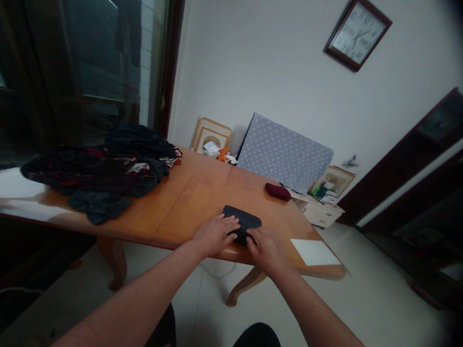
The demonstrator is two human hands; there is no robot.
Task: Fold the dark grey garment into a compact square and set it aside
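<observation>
A small folded black cloth lies near the front edge of a wooden table. My left hand rests flat on its near left side, fingers stretched over the fabric. My right hand sits at its near right edge with fingers curled against the cloth, apparently pinching its hem. Both forearms reach in from the bottom of the view.
A heap of dark clothes covers the table's left end. A dark red pouch lies at the far right, a white sheet at the near right corner. Picture frames and a dotted board lean on the wall.
</observation>
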